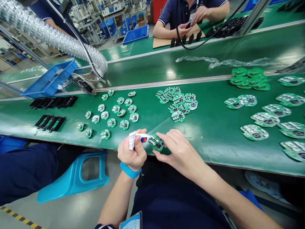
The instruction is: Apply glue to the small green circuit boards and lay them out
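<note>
My left hand, with a blue band at the wrist, is closed around a white tube that has an orange and blue mark and a rolled-up end. The tube's nozzle points right and meets a small green circuit board at the table's near edge. White material shows on that board's parts. Thumb and fingers of my right hand grip the board by its right side. Beyond my hands lies a heap of similar circuit boards. To the left, several boards are spread out singly.
More boards cover the table's right side. Black frames and a blue tray are at the left, beneath a silver duct. Across the line, a co-worker handles a dark part. A blue stool stands on the floor.
</note>
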The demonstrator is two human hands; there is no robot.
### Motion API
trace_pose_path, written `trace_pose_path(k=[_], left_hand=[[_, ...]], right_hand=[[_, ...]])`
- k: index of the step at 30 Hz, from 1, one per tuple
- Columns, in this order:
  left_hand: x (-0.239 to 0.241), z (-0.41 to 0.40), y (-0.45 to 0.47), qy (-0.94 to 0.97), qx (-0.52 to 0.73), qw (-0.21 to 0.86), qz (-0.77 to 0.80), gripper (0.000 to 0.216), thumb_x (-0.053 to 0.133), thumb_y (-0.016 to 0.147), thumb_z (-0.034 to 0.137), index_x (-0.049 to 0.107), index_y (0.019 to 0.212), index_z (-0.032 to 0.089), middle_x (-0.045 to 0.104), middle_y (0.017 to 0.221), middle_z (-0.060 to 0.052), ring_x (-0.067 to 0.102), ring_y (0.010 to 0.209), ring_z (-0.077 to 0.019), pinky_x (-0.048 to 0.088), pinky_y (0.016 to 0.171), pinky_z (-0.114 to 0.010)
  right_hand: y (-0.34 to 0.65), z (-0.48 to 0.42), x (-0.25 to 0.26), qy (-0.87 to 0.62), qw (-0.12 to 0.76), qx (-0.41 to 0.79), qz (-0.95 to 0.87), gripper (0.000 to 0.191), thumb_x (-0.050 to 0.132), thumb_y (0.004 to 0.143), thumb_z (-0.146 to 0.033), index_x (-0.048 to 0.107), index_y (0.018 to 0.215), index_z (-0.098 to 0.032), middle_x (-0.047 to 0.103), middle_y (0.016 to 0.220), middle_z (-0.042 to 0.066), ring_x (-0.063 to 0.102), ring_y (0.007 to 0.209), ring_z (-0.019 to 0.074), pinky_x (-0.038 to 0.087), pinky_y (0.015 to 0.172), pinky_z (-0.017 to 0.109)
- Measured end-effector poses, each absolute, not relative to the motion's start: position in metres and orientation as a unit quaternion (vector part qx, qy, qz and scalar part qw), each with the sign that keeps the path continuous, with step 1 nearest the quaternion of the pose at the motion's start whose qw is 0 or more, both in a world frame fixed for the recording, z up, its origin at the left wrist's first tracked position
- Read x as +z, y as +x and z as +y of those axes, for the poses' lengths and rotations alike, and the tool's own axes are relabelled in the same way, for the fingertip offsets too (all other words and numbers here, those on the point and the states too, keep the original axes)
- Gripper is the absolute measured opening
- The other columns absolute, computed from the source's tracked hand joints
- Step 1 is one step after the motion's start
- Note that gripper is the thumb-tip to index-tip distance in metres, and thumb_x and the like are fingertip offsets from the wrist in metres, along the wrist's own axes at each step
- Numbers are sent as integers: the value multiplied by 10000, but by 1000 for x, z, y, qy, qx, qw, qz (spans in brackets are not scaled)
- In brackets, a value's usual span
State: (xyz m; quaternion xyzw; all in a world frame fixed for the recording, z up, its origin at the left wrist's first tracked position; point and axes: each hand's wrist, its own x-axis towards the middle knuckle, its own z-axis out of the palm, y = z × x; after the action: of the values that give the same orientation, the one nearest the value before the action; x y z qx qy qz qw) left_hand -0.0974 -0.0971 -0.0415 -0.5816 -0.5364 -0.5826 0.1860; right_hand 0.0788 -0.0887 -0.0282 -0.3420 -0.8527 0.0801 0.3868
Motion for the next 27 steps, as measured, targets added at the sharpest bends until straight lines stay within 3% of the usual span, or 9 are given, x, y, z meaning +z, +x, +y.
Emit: trace_pose_path(k=[11,17,22,27], left_hand=[[-47,-112,-84,-578,-626,125,-508,200,632,1015,293,698,1132,145,814,853,-73,771,678,-189,606,640,-301],[-37,-118,-78,-628,-560,165,-515,158,619,1023,258,743,990,165,808,817,-62,773,681,-178,608,667,-270],[-34,-115,-76,-616,-585,155,-504,157,613,1026,233,730,1088,149,812,829,-49,778,700,-163,614,688,-255],[-34,-112,-71,-592,-619,135,-499,168,591,1041,251,728,1060,157,813,824,-38,779,696,-164,614,679,-266]], right_hand=[[81,-87,-30,-348,380,116,-849,332,747,951,-260,625,1218,-105,658,853,70,579,789,249,505,765,412],[82,-87,-29,-344,385,113,-849,278,694,981,-225,623,1213,-89,667,860,83,587,798,253,506,781,422],[82,-88,-29,-352,379,112,-848,302,720,972,-258,616,1225,-128,668,858,71,589,804,252,511,764,409],[82,-87,-31,-355,377,116,-847,363,788,918,-227,629,1219,-99,667,860,72,595,811,255,506,770,409]])
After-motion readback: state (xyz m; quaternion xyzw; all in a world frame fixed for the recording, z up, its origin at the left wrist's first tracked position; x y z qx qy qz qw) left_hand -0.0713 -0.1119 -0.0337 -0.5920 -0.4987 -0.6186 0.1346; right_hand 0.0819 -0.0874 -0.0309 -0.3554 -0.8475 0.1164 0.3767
